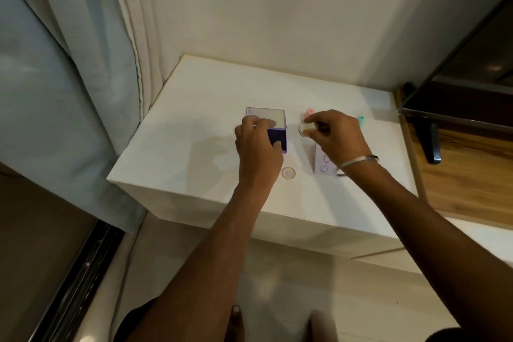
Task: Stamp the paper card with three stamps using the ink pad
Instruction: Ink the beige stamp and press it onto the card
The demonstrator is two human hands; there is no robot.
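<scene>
A purple ink pad [277, 139] with its clear lid raised behind it stands at the middle of the white table [194, 133]. My left hand [256, 147] grips the pad's left side. To its right, my right hand [333, 136] pinches a pale yellow stamp [306, 128], held tilted above the table. The white paper card [322, 164] lies under my right wrist, and two purple smiley prints show on it. A pink stamp [308, 112] stands just behind my right fingers. A teal stamp [361, 120] stands farther right.
A small round cap [288, 173] lies near the table's front edge between my forearms. Curtains [69, 78] hang at the left. A dark screen on a stand [458, 86] sits on a wooden surface [466, 175] at the right. The wall is close behind the table.
</scene>
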